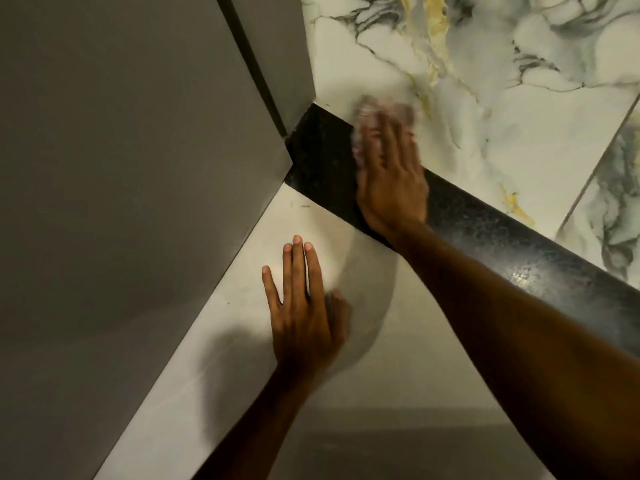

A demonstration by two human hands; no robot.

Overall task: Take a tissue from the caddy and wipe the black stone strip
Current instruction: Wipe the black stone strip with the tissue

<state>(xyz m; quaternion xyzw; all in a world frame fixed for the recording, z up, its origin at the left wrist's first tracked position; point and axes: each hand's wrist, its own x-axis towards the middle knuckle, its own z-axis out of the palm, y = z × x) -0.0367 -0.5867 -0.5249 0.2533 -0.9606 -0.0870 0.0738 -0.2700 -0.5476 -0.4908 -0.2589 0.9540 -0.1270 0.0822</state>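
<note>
The person is pressing the right hand [389,174] flat, fingers spread, over a pale tissue [377,112] and bearing down on the black stone strip [485,230], which is running diagonally between the marbled tile [467,98] above and the plain white tile [311,216] below. The tissue is peeking out beyond the fingertips (it is blurred, so its folds cannot be made out) and is sitting near the strip's end, where it is meeting the grey door panel [138,168]. The flat palm is likely spreading pressure across the strip's width. The left hand [304,306] is lying open and empty on the white tile, fingers extended, probably bracing the person's weight while leaning in. The panel's corner is hemming in the strip's end, so the tissue may be struggling to reach the last wedge there. A long stretch of strip towards the lower right is looking dusty under the glare. The caddy is not in view.
</note>
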